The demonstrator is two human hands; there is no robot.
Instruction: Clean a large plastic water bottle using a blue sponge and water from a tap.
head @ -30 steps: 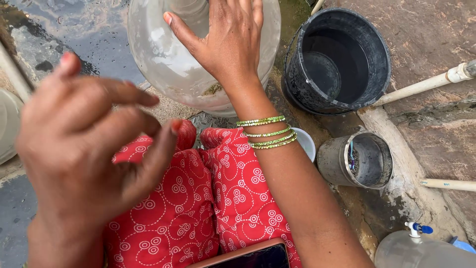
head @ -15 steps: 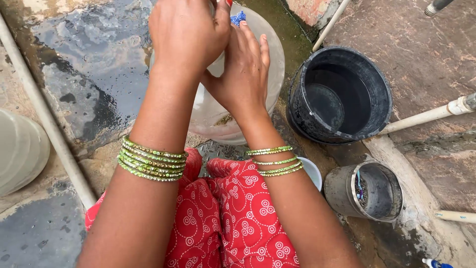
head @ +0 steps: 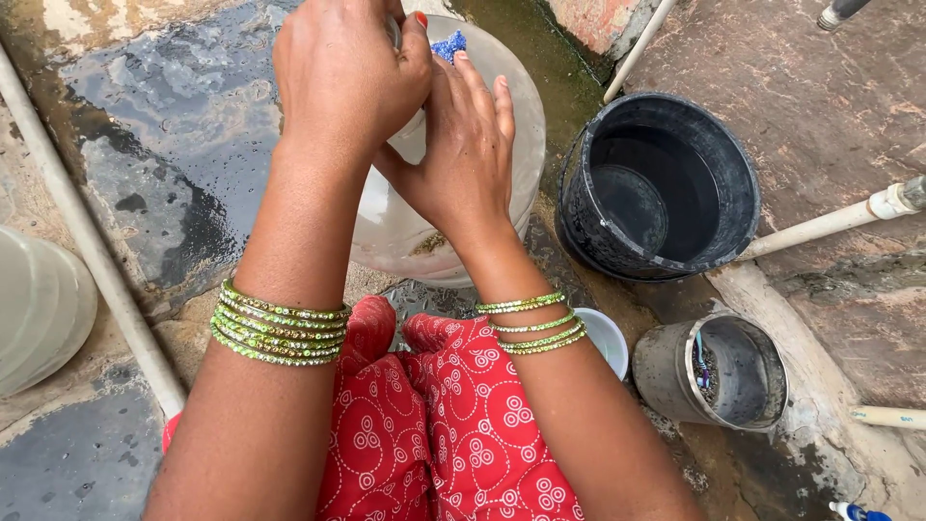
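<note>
The left hand (head: 352, 82) is gripping the neck of the large clear jar (head: 502, 145) on the wet floor (head: 174, 135), while the right hand (head: 463, 159) is pressing a blue scrubber (head: 448, 44) against it (best held steady, I judge, with firm strokes).

Open wet floor (head: 164, 145) lies left of the clear water jar (head: 511, 145); the black bucket (head: 666, 183), grey can (head: 719, 371) and white pipe (head: 820, 224) crowd its right.

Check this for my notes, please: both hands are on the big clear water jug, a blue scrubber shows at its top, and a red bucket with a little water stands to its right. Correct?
Not quite: the bucket is black, not red, as the head view shows. The rest holds: left hand and right hand are on the clear jug, with the blue scrubber at its top.
</note>
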